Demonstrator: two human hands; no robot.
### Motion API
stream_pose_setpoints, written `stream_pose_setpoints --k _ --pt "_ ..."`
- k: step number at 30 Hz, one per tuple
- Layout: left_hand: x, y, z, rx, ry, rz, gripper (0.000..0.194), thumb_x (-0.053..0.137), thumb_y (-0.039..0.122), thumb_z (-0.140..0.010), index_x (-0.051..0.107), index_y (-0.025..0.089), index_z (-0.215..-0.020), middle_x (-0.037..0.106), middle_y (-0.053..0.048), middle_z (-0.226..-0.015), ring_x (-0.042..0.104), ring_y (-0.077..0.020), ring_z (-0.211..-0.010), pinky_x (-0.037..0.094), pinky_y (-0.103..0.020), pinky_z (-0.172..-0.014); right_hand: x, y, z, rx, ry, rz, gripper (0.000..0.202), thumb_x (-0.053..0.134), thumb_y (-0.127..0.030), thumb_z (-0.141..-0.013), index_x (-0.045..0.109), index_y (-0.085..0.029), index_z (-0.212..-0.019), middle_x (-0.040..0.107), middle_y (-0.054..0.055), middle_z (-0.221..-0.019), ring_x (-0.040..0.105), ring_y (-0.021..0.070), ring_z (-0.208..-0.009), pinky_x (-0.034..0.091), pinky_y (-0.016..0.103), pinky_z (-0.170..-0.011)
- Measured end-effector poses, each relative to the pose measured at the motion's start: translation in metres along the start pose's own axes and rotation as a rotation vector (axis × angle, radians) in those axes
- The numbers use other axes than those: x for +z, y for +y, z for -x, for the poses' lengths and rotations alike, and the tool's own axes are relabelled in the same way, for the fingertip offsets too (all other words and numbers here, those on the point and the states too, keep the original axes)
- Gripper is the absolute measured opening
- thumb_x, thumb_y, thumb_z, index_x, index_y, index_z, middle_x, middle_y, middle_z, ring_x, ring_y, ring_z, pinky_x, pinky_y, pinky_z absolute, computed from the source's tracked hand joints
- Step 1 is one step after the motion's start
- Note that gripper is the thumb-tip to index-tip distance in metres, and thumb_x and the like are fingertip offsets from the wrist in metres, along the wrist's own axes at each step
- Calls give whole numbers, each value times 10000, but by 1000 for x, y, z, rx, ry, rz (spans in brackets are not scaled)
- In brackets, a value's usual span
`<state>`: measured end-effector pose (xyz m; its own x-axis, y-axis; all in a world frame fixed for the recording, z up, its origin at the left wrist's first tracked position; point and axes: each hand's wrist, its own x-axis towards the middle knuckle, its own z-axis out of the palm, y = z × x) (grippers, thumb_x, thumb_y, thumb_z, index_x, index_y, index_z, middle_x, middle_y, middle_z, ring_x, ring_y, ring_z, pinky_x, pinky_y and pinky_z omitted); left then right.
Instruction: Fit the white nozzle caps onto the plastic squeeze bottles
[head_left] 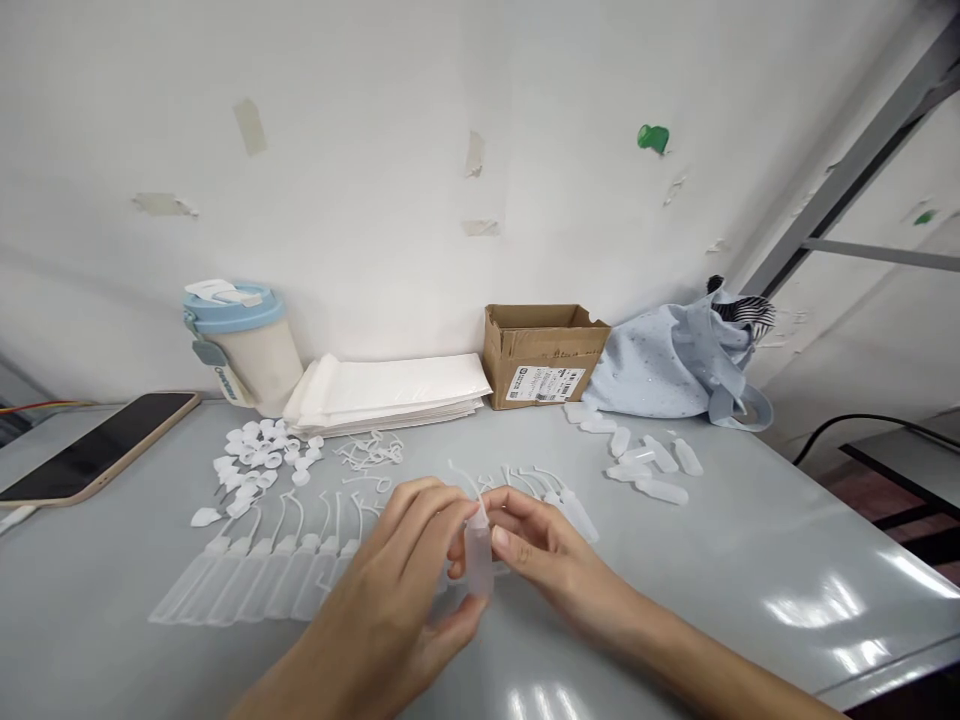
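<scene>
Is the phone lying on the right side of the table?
No, the phone lies at the table's far left edge, left of the lidded cup, away from both hands.

Translucent white bottle point(478, 560), pale-blue-lidded cream cup point(241, 342), brown cardboard box point(541, 352), light blue speckled bag point(675, 365), grey table point(750, 560).

Cardboard box point(541, 352) label, cup point(241, 345) tag: print unreadable

A small translucent bottle point(478, 560) stands upright, a thin tube at its top. It sits mid-desk, near the front edge.
</scene>
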<state>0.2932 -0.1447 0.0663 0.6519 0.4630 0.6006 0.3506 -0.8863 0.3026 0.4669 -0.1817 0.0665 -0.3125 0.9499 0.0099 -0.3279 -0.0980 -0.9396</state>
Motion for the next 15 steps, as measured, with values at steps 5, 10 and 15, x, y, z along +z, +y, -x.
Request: stream_pose_setpoints --k 5,10,15 --pt "-6 4 14 63 -75 -137 413 542 82 -779 500 85 -1190 592 -153 -1096 499 -295 -1096 477 -408 -913 5 4 4 -9 61 297 236 570 -399 -897 637 -181 -957 688 33 -853 646 182 -865 477 329 -807" --pt "-29 -8 41 -2 -188 -219 480 577 114 -711 509 166 -1184 626 -78 -1044 562 -233 -995 514 -297 -826 6 9 12 45 87 617 257 559 -327 -899 609 -221 -1128 681 65 -1047 619 216 -962 485 379 -830" --pt "-51 -6 65 -59 -225 -279 475 559 117 -668 542 211 -1133 652 -51 -1023 572 -241 -976 508 -296 -814 5 2 15 4 186 587 230 551 -358 -892 598 -255 -1092 682 46 -1021 629 196 -896 505 361 -780"
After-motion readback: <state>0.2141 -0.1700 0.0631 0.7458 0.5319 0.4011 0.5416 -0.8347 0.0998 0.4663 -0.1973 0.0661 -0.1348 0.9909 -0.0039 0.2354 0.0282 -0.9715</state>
